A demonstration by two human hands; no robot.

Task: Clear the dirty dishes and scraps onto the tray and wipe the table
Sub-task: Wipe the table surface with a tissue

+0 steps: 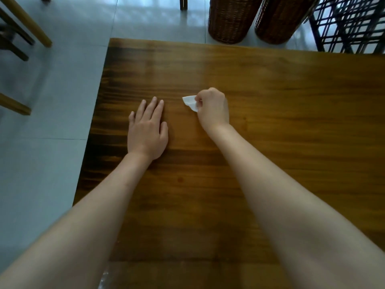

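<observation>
On the brown wooden table [291,113], my right hand [212,109] pinches a small folded white tissue [190,102] between thumb and fingers, low over the tabletop near the middle. My left hand [148,130] lies flat on the wood to the left of it, fingers straight and palm down, holding nothing. No tray, dishes or scraps show in this view.
The table's left edge [91,130] drops to a pale tiled floor [52,101]. Two wicker baskets [231,19] and a black lattice rack [350,24] stand beyond the far edge. Wooden chair legs [27,24] are at the far left.
</observation>
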